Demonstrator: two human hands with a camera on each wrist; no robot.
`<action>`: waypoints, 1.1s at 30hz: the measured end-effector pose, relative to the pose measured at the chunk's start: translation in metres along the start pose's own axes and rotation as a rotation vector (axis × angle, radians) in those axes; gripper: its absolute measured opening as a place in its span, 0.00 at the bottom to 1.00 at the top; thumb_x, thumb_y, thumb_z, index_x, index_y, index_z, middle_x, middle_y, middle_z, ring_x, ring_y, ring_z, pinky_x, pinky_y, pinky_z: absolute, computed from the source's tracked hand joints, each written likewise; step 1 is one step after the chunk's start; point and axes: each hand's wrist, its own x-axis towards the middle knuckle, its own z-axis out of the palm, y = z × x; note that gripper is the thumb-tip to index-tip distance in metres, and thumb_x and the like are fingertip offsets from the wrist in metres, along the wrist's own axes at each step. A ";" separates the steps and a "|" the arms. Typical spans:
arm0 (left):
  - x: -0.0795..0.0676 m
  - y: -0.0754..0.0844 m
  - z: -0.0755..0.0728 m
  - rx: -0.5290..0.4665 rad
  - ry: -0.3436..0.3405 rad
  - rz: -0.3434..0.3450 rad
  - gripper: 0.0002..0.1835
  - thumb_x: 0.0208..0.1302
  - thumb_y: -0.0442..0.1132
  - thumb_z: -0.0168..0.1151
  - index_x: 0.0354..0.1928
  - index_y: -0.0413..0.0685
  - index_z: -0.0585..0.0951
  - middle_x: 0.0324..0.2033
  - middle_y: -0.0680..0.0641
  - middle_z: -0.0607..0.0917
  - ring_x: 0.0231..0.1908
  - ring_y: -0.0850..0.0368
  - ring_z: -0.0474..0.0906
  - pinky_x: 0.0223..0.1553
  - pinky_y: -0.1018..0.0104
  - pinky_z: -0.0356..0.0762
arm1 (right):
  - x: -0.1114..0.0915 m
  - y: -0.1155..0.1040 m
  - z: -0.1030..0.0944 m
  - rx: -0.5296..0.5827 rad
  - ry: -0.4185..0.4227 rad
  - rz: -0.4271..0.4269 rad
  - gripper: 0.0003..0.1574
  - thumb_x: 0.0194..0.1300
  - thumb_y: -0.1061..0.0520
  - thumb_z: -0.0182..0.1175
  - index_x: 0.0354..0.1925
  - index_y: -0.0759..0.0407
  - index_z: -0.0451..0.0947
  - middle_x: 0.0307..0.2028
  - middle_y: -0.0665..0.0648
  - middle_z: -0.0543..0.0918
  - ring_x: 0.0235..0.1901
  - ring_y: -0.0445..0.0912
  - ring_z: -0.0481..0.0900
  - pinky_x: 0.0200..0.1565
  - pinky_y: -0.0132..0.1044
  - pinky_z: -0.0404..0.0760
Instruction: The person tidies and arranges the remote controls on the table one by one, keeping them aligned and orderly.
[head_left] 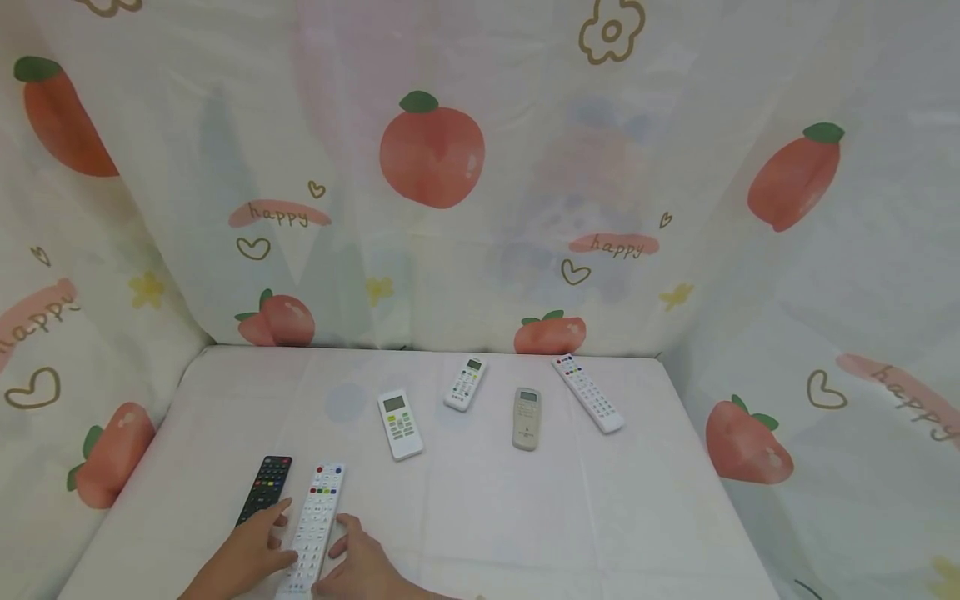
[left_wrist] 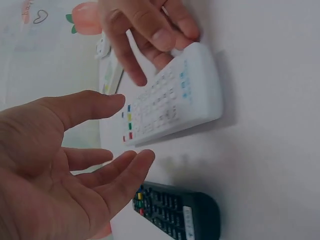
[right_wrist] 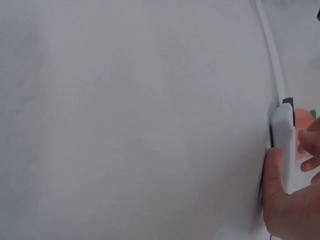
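Note:
A long white remote control (head_left: 318,517) with small coloured buttons lies lengthwise on the white-covered table, between both hands. My left hand (head_left: 249,552) is at its left side, fingers spread and loosely bent; the left wrist view shows a gap between those fingers and the white remote (left_wrist: 170,107). On the opposite side my right hand (head_left: 364,565) has its fingertips right at the remote's edge, not wrapped round it. In the right wrist view the right thumb (right_wrist: 273,170) lies along the remote's side. A black remote control (head_left: 266,486) lies left of the white one, partly hidden behind my left hand.
Farther back lie a white remote with a small screen (head_left: 401,425), a second such remote (head_left: 465,384), a beige remote (head_left: 527,419) and another long white remote (head_left: 588,393). Fruit-printed cloth (head_left: 465,275) hangs behind the table and at both sides.

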 end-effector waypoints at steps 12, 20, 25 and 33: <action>0.021 0.024 -0.017 -0.126 0.053 0.284 0.38 0.54 0.32 0.75 0.68 0.39 0.70 0.48 0.44 0.81 0.46 0.47 0.81 0.48 0.53 0.81 | 0.004 0.001 -0.038 -0.071 0.129 -0.253 0.37 0.55 0.62 0.73 0.62 0.53 0.71 0.42 0.42 0.78 0.36 0.35 0.80 0.37 0.29 0.80; 0.051 0.047 -0.020 -0.153 0.071 0.445 0.34 0.60 0.33 0.72 0.67 0.39 0.70 0.51 0.41 0.81 0.50 0.42 0.81 0.50 0.49 0.80 | 0.008 0.005 -0.064 -0.065 0.181 -0.308 0.37 0.59 0.60 0.71 0.64 0.56 0.69 0.48 0.47 0.80 0.46 0.40 0.81 0.44 0.31 0.81; 0.072 0.058 -0.017 -0.167 0.063 0.467 0.33 0.60 0.33 0.71 0.67 0.38 0.70 0.53 0.38 0.81 0.52 0.38 0.79 0.50 0.49 0.80 | 0.010 0.004 -0.080 -0.085 0.204 -0.319 0.38 0.61 0.58 0.71 0.66 0.57 0.68 0.54 0.52 0.80 0.51 0.46 0.81 0.48 0.34 0.81; 0.100 0.069 -0.014 -0.185 0.050 0.461 0.34 0.60 0.33 0.71 0.67 0.37 0.69 0.55 0.35 0.79 0.57 0.35 0.76 0.53 0.46 0.78 | 0.012 0.004 -0.102 -0.084 0.308 -0.298 0.39 0.59 0.57 0.72 0.67 0.58 0.69 0.58 0.56 0.79 0.58 0.52 0.78 0.54 0.38 0.79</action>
